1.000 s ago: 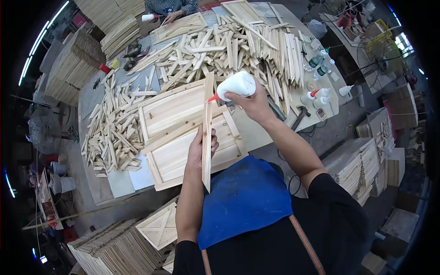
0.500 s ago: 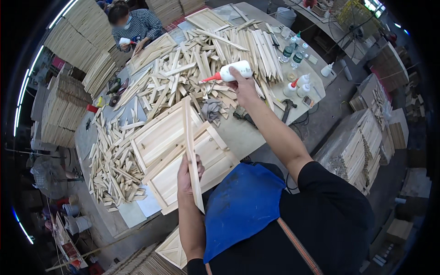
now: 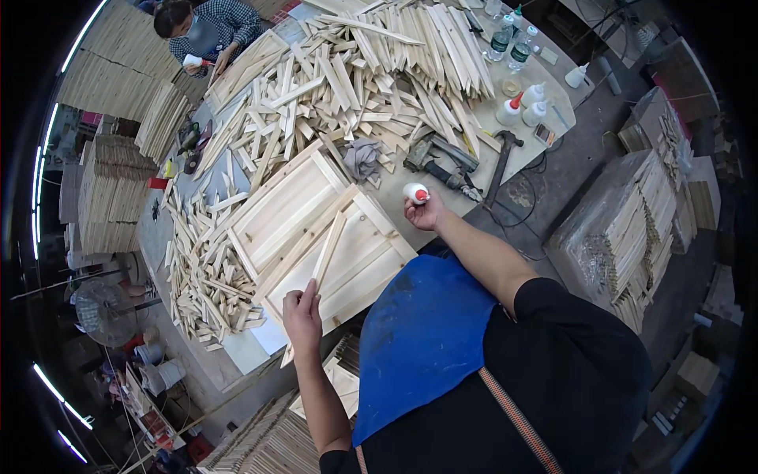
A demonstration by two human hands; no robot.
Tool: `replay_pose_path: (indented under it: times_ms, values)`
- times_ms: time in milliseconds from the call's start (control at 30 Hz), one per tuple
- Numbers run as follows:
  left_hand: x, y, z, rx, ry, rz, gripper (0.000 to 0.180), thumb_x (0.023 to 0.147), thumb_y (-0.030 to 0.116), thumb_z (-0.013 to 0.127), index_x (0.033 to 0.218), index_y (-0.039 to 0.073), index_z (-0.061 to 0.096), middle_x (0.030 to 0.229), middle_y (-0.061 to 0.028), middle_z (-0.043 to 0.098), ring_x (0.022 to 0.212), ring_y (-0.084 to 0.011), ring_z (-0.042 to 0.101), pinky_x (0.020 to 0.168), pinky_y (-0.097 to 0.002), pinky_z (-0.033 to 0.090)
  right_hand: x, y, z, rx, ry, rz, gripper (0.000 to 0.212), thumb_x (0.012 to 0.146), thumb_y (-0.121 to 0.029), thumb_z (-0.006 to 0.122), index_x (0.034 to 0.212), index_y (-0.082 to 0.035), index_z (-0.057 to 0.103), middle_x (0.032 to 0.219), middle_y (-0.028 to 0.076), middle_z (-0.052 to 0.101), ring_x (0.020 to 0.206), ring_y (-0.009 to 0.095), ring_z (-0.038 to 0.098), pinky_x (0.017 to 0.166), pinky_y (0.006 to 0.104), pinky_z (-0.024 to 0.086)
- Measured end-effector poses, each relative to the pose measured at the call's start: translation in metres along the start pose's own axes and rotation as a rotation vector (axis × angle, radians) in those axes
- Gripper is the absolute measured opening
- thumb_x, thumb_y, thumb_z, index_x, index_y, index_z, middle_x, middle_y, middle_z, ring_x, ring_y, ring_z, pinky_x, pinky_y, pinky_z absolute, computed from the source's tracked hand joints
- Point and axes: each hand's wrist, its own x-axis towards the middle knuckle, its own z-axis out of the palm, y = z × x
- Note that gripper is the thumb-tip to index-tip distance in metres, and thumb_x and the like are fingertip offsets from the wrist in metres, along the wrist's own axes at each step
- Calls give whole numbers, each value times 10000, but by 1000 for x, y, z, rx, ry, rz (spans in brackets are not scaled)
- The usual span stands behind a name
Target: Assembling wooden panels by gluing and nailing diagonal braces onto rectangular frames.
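Leftmost of the framed wooden panel, a loose heap of short wood pieces spreads beside the panel's left edge. At the panel's near left corner is the left hand, its fingers closed narrowly on a long wood strip toward the strip's lower end. From that grip, most of the strip runs away from the person and to the right, over the panel's near half; a short end pokes out below the hand. Its long axis leans the same way as the panel's middle bar but more steeply, so the two draw together at the strip's far tip, just beside the bar. Whether the strip touches the panel or hovers over it, I cannot tell. The left hand is plainly nearer to the strip. Beyond the panel's far right side lies a crumpled grey cloth. Right of the panel and apart from the strip, the right hand grips a white bottle, its red tip turned up toward the wearer. Farther right of the panel, a power tool and then a hammer lie on the table.
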Motion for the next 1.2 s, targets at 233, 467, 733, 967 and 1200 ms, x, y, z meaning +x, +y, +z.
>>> replay_pose_path:
  times_ms: [233, 467, 733, 967, 1200]
  values:
    - [8, -3, 31, 225, 50, 86, 388, 890, 119, 751, 1269, 201, 737, 961, -88, 591, 876, -271, 586, 788, -399, 496, -18, 18, -7, -88, 144, -52, 735, 969, -708, 362, 958, -29, 643, 781, 36, 609, 675, 188, 583, 541, 276, 438]
    - [25, -8, 53, 194, 60, 116, 413, 861, 118, 761, 1263, 212, 738, 962, -82, 597, 895, -271, 591, 798, -402, 488, -82, -16, -30, -345, 426, -445, 749, 988, -734, 336, 973, -42, 623, 687, 10, 543, 620, 169, 527, 511, 286, 378]
    - [24, -12, 61, 194, 140, 98, 377, 883, 116, 735, 1250, 204, 751, 964, -85, 598, 882, -265, 584, 805, -402, 475, -84, -70, -41, -1196, 760, -1105, 442, 1023, -444, 538, 980, -23, 665, 751, 86, 659, 684, 223, 657, 673, 360, 514]
    - [19, -17, 77, 170, 201, 27, 357, 881, 161, 713, 1225, 249, 747, 994, -86, 619, 949, -272, 603, 818, -417, 474, -84, -54, 3, -1894, 758, -1328, 277, 929, -204, 652, 1127, -11, 655, 1088, 189, 677, 1037, 355, 647, 939, 449, 495]
    - [6, -25, 93, 157, 270, -44, 383, 876, 159, 698, 1235, 282, 746, 1014, -80, 624, 961, -274, 601, 830, -416, 471, -64, -39, 10, -2192, 667, -1249, 355, 902, -197, 679, 1193, -3, 619, 1181, 202, 635, 1174, 390, 568, 1040, 474, 432]
